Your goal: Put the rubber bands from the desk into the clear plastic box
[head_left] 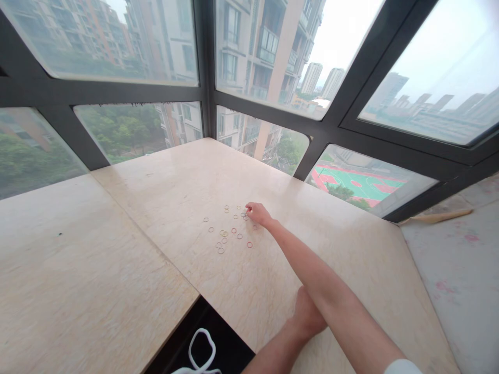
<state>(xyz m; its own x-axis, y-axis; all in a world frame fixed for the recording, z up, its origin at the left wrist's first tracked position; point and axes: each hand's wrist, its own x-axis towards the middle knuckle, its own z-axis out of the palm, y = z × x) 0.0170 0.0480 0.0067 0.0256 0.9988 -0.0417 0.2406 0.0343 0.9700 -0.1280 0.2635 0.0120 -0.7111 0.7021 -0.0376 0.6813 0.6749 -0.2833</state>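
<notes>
My right hand (257,213) reaches out over the pale stone surface, its thumb and fingers pinched together at the edge of a group of small thin coloured rings, which look like rubber bands. Whatever it grips, if anything, is too small to make out. Beside and below the fingertips lie dark rings (245,218). Red rings (250,244), yellow rings (223,234) and a grey ring (221,251) are scattered to its left and nearer to me, some overlapping. My left hand (307,314) rests low on the surface, partly behind my right forearm, with its fingers hidden.
The stone ledge (148,291) has a seam and a cut-out corner near me, where a white cord loop (202,350) shows against black. Dark window frames (208,93) border the far side. A patterned wall panel (460,270) stands at right.
</notes>
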